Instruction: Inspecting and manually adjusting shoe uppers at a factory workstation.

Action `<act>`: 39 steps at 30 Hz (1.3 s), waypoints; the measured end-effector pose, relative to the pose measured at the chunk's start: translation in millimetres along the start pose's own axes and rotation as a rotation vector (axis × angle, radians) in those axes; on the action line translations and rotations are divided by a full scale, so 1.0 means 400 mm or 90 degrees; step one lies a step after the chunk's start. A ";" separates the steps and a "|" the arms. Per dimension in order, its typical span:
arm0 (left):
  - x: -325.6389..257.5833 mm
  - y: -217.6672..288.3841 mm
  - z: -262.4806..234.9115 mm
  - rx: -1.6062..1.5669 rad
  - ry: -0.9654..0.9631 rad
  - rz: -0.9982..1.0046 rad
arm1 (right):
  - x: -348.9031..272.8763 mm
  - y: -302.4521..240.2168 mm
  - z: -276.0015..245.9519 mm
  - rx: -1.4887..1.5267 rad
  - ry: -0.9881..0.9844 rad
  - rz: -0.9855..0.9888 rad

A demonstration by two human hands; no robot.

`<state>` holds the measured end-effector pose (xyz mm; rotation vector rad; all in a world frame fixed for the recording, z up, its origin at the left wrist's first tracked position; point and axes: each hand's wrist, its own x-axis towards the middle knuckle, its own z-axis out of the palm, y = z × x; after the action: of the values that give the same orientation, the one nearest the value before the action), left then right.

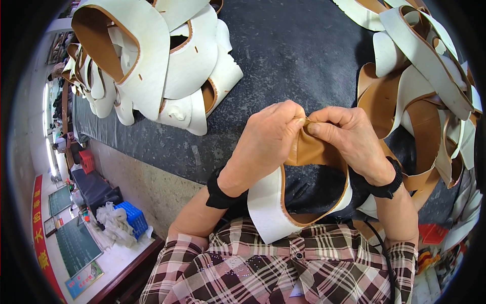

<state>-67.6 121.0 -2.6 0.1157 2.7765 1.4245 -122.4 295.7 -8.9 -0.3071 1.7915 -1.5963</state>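
Observation:
A shoe upper (266,205), tan leather on one face and white on the other, hangs in front of my chest as a curved loop. At its far edge, my left hand (271,139) pinches the tan leather between thumb and fingers. Close beside it, my right hand (349,137) grips the same edge, the thumb tips nearly meeting. The leather between them is drawn up and creased. Any thread or small tool at the fingertips is too small to make out.
A heap of white and tan uppers (147,55) lies at the far left of the dark tabletop (293,55). More loose pieces (425,76) pile up at the right. Beyond the table's left edge are a blue basket (132,220) and a red crate (86,161).

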 end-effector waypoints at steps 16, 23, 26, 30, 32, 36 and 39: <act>0.006 0.007 0.004 -0.020 -0.002 -0.019 | -0.005 0.008 0.001 -0.046 0.041 -0.042; 0.000 0.047 -0.007 -0.008 0.023 -0.069 | -0.014 -0.010 0.003 -0.175 0.119 -0.194; -0.001 0.063 -0.031 -0.062 0.021 -0.137 | -0.019 -0.032 0.000 -0.201 0.081 -0.164; -0.002 0.036 -0.036 -0.024 -0.010 -0.061 | -0.014 -0.033 -0.010 -0.154 0.056 -0.148; -0.003 0.033 -0.034 -0.008 -0.034 -0.058 | -0.012 -0.037 -0.014 -0.148 0.030 -0.131; -0.004 0.033 -0.033 -0.044 -0.020 -0.041 | -0.011 -0.031 -0.014 -0.146 0.031 -0.136; -0.003 0.036 -0.035 -0.065 -0.038 -0.064 | -0.009 -0.029 -0.019 -0.179 0.032 -0.167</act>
<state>-66.5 117.9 17.3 0.0165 2.6175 1.5077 -127.7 301.3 3.2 -0.6610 2.0860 -1.5327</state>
